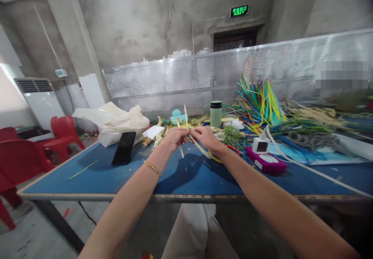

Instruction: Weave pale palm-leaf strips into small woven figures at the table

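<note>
Over the middle of the table, my left hand [176, 136] and my right hand [205, 135] meet with fingers pinched. Between them are pale, flat strips of what looks like straw or husk [201, 149]. One strip points up above the fingers, and another hangs down under my left hand. From my right hand a longer strip curves down toward a yellow-handled thing, partly hidden behind my wrist. The fingertips are too small to show exactly how the strips cross.
Left of my hands lie a black phone [124, 148] and a white plastic bag [119, 121]. A green bottle [216, 114] stands behind. To the right are a purple box [266, 160] with a white charger [261, 145], a cable and bundles of coloured strips [262, 105]. Red chairs [65, 134] stand left.
</note>
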{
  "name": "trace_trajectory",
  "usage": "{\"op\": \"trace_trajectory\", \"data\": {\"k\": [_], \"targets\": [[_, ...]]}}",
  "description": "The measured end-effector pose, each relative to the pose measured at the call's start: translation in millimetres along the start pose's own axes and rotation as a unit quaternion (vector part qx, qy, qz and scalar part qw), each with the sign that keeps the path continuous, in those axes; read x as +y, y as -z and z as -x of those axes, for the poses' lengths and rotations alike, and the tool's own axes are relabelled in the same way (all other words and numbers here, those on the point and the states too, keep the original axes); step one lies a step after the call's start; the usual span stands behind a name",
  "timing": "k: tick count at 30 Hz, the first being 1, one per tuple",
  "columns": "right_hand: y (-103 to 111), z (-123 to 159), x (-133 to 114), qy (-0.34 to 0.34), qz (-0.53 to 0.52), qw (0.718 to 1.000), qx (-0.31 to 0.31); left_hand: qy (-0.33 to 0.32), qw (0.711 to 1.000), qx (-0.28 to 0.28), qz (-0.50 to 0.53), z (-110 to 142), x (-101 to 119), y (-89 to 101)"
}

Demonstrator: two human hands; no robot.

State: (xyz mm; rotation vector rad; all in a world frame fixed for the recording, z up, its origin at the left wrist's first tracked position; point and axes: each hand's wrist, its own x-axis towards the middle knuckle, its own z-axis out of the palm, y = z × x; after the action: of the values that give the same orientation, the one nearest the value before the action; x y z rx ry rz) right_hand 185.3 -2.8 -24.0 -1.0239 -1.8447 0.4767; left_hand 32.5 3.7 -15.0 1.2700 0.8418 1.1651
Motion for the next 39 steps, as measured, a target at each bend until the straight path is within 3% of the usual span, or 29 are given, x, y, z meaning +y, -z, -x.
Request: {"op": "trace_trajectory", "data": {"k": [5, 8, 11, 14, 19, 26, 32, 36, 39], "targets": [[3, -1, 17, -0.026, -0.052, 0.996, -0.062, 0.026, 0.999, -0.011, -0.016, 1, -9, 0.6], [3, -2, 19, -0.024, -0.031, 0.998, -0.059, 0.049, 0.999, -0.018, 0.009, 2, -6, 5.6], [3, -2, 13, 0.021, 0.121, 0.991, 0.043, 0.081, 0.995, -0.011, 0.061, 0, -4, 9.8], [1, 1, 4, 0.081, 0.249, 0.955, 0.138, 0.086, 0.986, -0.007, 0.14, -2, -7, 10.4], [-8, 9, -6, 0.11, 0.234, 0.966, 0.014, 0.064, 0.976, -0.032, 0.207, 4, -11, 3.4], [-23, 17, -8, 0.06, 0.245, 0.966, -0.047, 0.042, 0.981, -0.002, 0.189, 8, -15, -3.4], [-27, 19, -8, 0.053, 0.118, 0.988, -0.085, 0.031, 0.982, -0.021, 0.183, 5, -18, -1.1], [-16, 24, -20, -0.052, -0.072, 0.986, -0.14, 0.017, 0.984, -0.008, 0.175, 1, -19, 5.9], [-6, 25, -26, -0.083, -0.18, 0.974, -0.111, 0.027, 0.986, -0.027, 0.161, 2, -19, 9.6]]}}
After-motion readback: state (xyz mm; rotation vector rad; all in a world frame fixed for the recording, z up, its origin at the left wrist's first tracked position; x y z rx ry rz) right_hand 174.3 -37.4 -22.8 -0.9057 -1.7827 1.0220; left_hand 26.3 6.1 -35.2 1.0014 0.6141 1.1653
